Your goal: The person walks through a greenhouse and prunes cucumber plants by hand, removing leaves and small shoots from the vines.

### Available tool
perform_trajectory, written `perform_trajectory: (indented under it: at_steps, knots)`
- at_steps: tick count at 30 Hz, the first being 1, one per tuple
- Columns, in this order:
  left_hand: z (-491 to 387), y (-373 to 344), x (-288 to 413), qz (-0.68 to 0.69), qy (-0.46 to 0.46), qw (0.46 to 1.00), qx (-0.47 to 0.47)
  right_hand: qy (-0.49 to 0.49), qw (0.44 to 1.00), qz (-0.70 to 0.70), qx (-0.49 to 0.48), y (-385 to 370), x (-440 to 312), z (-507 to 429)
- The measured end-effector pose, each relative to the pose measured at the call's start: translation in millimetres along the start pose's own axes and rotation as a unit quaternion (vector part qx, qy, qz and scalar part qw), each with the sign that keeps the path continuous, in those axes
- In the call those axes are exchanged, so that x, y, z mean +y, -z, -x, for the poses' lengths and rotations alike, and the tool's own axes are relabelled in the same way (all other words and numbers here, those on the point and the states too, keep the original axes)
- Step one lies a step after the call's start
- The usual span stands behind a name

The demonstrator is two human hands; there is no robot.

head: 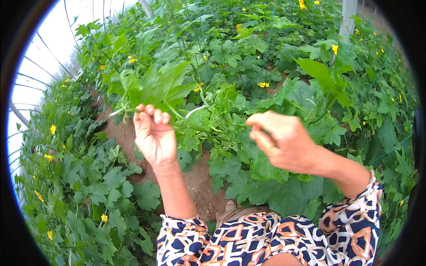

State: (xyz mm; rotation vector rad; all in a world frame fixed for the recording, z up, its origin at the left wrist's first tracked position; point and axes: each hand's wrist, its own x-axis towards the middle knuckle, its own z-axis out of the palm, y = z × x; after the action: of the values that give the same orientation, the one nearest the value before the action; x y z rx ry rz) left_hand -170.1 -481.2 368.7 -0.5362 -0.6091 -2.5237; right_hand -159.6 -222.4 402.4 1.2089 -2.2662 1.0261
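Note:
My left hand point(154, 133) is raised in the middle left, palm up, with its bent fingers pinching a green vine stem point(189, 127). A large lobed leaf point(159, 83) and curling tendrils point(123, 109) stand out from this stem above the fingers. To the right, my right hand point(283, 141) hovers over the foliage with its fingers curled and the back of the hand up. Nothing shows between its fingertips, though their inner side is partly hidden. Between the hands lie tangled young shoots and crinkled leaves point(226, 103). Another leafy shoot point(322, 83) rises beyond my right hand.
Dense gourd-like vines with yellow flowers point(263, 85) surround me. Bare soil point(199, 186) shows by my shoe point(230, 205). A pale post point(347, 23) stands at the upper right. Thin green twine point(379, 71) crosses the plants. Greenhouse film with dark ribs point(43, 56) curves along the left.

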Motion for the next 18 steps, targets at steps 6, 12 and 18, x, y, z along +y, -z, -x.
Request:
perform_trajectory:
  at_steps: [6,12,18]
  knots:
    - [1.0,-21.6,-13.3,-0.024,0.016,0.999,-0.021,-0.151,0.973,-0.115,-0.129,-85.8,28.7,-9.8]
    - [21.1,-27.0,-16.8,-0.29,-0.145,0.946,0.0,-0.121,0.991,-0.04,0.049,-148.6,18.4,-15.4]
    - [73.4,-10.3,-31.3,-0.462,0.003,0.878,0.127,-0.068,0.995,-0.026,0.063,-178.4,-8.1,-2.5]
